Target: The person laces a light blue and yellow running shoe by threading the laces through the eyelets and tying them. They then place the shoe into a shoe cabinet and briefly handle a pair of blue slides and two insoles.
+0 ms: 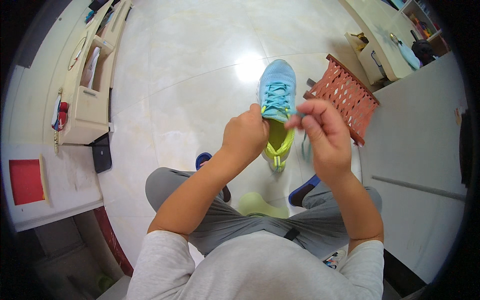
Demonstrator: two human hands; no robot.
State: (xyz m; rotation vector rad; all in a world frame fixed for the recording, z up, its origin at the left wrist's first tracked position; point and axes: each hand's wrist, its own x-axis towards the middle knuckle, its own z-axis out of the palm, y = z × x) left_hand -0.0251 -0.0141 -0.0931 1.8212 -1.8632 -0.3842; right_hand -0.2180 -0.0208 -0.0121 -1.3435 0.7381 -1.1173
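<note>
A light-blue mesh sneaker point(279, 73) with a yellow-green lining points away from me, in front of my knees. Turquoise laces point(276, 95) criss-cross its tongue. My left hand point(244, 129) is closed at the left side of the shoe's opening; its fingertips are hidden, and whether they pinch the collar or a lace is not visible. On the other side, my right hand point(325, 137) pinches a loose turquoise shoelace point(304, 144) between thumb and fingers. The lace's blurred tail hangs below those fingers.
A reddish-brown woven folding stool point(345, 99) lies right of the shoe. A pale green plastic seat point(258, 205) shows between my legs. Cream drawer cabinets point(92, 108) line the left, and a white cabinet panel point(416, 157) bounds the right. Glossy tiles point(187, 112) cover the floor.
</note>
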